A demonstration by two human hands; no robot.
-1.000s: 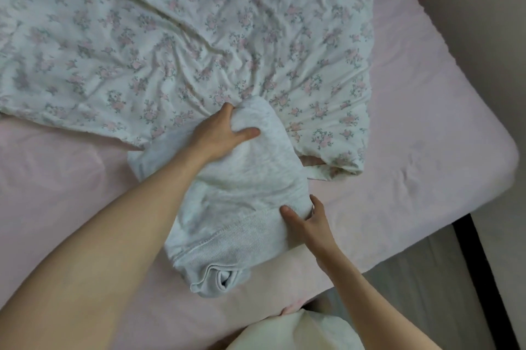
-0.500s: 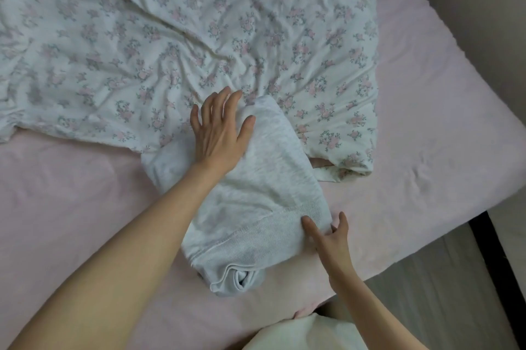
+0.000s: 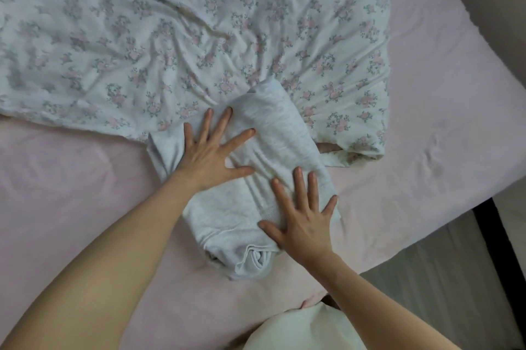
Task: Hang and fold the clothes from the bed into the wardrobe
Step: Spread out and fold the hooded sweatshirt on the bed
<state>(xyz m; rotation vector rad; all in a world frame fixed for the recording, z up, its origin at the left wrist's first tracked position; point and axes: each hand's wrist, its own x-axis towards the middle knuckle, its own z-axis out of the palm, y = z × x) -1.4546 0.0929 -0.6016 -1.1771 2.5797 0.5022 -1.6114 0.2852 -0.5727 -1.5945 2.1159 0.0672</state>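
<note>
Bed (image 3: 85,207): pink sheet, grey floor (image 3: 444,292) past its right corner. Floral duvet (image 3: 199,36) over the far part. I see the folded white garment (image 3: 273,133) near the front edge; left hand (image 3: 210,156) and right hand (image 3: 304,221) press it, fingers spread flat.

Soft, dim, even daylight, faint shadows, wide-angle bending at edges, slight blur throughout.
</note>
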